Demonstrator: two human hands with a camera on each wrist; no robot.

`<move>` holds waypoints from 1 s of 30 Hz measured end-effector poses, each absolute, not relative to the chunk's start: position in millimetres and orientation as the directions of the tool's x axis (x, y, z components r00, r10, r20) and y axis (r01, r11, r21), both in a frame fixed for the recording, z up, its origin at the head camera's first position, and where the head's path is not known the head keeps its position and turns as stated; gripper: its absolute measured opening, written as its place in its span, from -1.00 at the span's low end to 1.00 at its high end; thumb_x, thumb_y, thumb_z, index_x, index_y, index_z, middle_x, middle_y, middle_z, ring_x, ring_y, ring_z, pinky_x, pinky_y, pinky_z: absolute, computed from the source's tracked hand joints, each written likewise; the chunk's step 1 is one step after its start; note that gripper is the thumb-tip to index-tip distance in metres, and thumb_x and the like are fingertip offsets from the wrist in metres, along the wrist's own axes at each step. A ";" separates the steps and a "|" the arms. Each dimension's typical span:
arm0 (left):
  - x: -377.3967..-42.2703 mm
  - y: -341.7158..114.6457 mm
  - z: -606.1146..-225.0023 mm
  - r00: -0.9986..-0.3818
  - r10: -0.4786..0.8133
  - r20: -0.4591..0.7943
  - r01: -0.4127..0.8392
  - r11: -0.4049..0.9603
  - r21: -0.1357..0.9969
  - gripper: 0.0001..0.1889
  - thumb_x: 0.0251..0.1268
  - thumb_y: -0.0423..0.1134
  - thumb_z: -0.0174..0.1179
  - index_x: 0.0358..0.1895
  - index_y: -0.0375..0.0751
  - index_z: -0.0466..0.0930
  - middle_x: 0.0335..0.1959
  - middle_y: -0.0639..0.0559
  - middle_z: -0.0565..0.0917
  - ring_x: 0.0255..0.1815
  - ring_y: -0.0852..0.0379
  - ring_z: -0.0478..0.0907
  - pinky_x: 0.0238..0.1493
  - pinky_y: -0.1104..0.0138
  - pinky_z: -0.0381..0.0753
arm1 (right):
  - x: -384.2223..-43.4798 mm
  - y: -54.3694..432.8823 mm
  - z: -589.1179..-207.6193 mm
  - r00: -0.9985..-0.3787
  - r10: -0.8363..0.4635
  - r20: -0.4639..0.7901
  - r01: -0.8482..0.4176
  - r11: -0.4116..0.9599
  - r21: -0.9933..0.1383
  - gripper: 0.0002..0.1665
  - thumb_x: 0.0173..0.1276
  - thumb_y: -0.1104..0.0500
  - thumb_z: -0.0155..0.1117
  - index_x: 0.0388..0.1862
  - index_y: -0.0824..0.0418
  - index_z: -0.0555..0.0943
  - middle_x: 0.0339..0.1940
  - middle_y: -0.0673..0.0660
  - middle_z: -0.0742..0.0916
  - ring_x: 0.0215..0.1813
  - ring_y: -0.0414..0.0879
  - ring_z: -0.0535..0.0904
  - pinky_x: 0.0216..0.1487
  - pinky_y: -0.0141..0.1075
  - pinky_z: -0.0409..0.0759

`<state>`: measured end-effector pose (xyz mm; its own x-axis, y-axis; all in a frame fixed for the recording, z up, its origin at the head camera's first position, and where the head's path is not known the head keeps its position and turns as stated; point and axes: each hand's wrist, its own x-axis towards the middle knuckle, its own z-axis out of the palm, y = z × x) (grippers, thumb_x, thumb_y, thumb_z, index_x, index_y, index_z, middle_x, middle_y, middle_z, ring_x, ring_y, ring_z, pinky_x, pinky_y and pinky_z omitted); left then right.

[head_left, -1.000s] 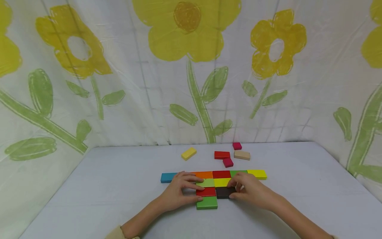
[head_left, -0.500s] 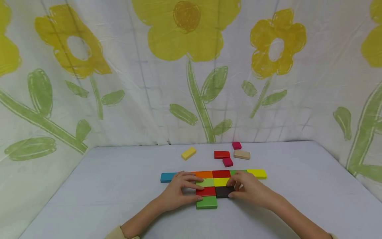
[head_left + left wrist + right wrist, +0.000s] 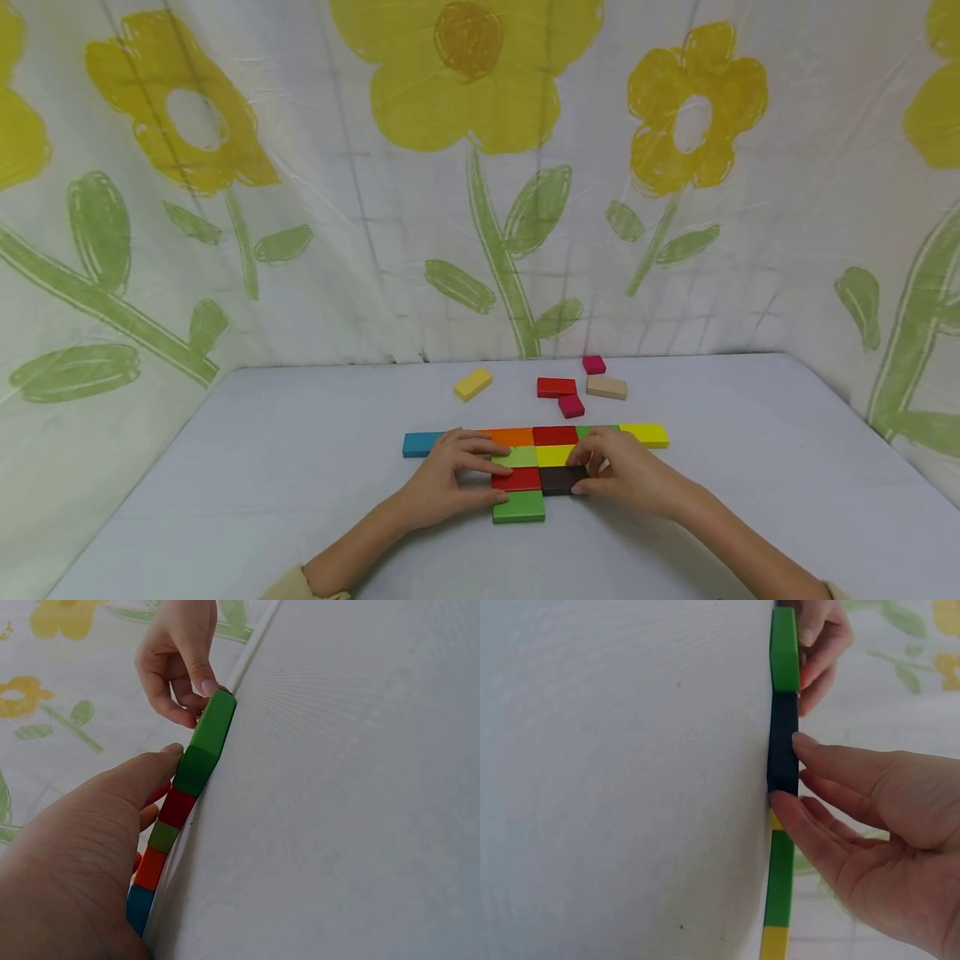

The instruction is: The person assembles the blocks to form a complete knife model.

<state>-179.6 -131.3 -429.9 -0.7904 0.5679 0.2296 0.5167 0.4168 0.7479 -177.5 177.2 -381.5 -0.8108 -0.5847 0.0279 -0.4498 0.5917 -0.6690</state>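
Flat coloured blocks lie edge to edge on the table. My left hand (image 3: 450,479) lies along the left side with fingers spread. Its fingertips rest on the light green block (image 3: 517,457) and the red block (image 3: 517,479); its thumb touches the nearer green block (image 3: 519,507). My right hand (image 3: 633,475) grips the right end of the black block (image 3: 561,481) with curled fingers, thumb at its near corner. In the right wrist view, two fingertips touch the black block (image 3: 784,742), which sits against the green one (image 3: 784,649). A yellow block (image 3: 553,456) lies just behind it.
The far row has blue (image 3: 420,444), orange (image 3: 510,437), dark red (image 3: 553,436), green (image 3: 592,432) and yellow (image 3: 648,435) blocks. Behind lie loose yellow (image 3: 473,385), red (image 3: 557,387), tan (image 3: 606,388) and two crimson blocks (image 3: 571,406). A flowered curtain (image 3: 300,317) hangs beyond the table.
The right hand and the black block have shifted very slightly to the left. The left hand stays in place on the blocks.
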 end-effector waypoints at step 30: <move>-178.8 -131.7 -431.6 -0.772 0.571 0.279 0.554 0.390 0.736 -0.70 0.28 -0.07 0.51 0.06 0.05 0.86 0.23 0.17 0.73 0.44 -0.04 0.44 0.54 -0.39 0.03 | -245.4 129.9 -363.5 -0.786 -0.614 0.077 -0.510 0.572 -0.643 -0.64 0.44 0.16 0.46 0.14 0.29 0.72 -0.02 0.21 0.78 -0.15 -0.12 0.64 -0.11 -0.34 0.69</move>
